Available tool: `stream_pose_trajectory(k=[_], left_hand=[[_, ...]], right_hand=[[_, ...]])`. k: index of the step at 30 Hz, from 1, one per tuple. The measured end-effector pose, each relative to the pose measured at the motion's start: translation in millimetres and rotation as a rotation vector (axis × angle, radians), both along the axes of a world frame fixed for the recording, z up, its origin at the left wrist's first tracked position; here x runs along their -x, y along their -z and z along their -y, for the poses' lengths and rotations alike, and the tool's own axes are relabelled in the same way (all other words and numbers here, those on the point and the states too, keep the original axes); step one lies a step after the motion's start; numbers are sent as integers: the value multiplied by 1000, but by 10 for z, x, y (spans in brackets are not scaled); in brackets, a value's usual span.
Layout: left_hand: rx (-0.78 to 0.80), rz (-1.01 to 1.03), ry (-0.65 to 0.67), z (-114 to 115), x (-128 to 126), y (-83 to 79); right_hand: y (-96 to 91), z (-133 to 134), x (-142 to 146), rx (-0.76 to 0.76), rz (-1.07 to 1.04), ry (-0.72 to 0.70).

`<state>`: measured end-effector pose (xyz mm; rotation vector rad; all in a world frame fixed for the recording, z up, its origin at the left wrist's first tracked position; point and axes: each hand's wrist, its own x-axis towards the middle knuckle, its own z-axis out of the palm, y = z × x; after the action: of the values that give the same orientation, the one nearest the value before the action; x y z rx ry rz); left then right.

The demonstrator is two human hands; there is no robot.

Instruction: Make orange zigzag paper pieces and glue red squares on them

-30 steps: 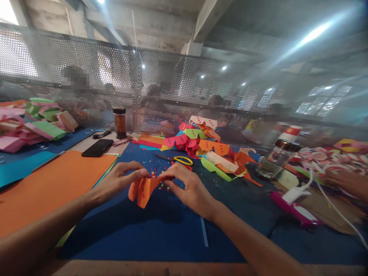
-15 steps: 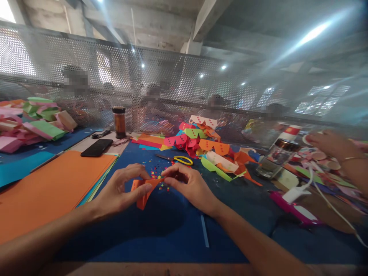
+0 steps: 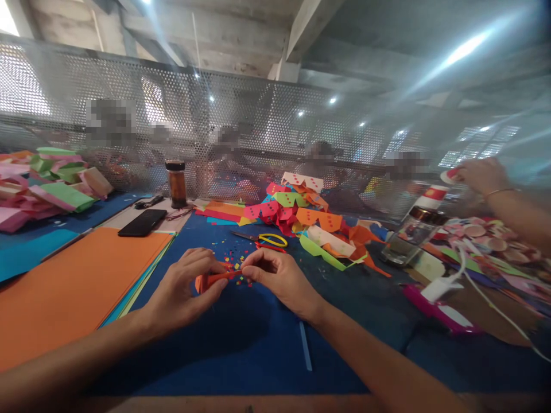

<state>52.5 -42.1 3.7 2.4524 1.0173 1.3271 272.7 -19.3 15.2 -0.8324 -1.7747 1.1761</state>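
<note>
My left hand (image 3: 189, 284) pinches a folded piece of orange paper (image 3: 210, 280) between thumb and fingers, above the blue table (image 3: 206, 361). My right hand (image 3: 275, 278) closes on the other end of the same paper with thumb and fingertips. The paper is seen nearly edge-on, so most of its face is hidden. Small coloured paper bits (image 3: 239, 258) lie scattered beneath and behind my fingers. Just beyond my right hand rest scissors (image 3: 267, 238) with yellow and red handles.
Orange sheets (image 3: 64, 287) and a phone (image 3: 142, 222) lie left, near a brown jar (image 3: 176, 183). Cut paper masks (image 3: 318, 219) are heaped at the back. To the right are a glass bottle (image 3: 408, 235), a magenta power strip (image 3: 439, 310) and another person's hand (image 3: 482, 175) holding a paper cup.
The orange paper has tipped from hanging with its face showing to nearly edge-on between my hands. The other person's hand has lifted up and right with the cup.
</note>
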Motion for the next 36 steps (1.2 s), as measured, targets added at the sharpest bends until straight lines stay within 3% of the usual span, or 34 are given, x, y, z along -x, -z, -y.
stream_pose_trajectory(k=[14,36], left_hand=[[-126,21,-32,-26,-35,-2],[-110,24,-37,1,-69,-2]], right_hand=[[-7,40,30,-12,2,10],[18,86,67,-33,36,-16]])
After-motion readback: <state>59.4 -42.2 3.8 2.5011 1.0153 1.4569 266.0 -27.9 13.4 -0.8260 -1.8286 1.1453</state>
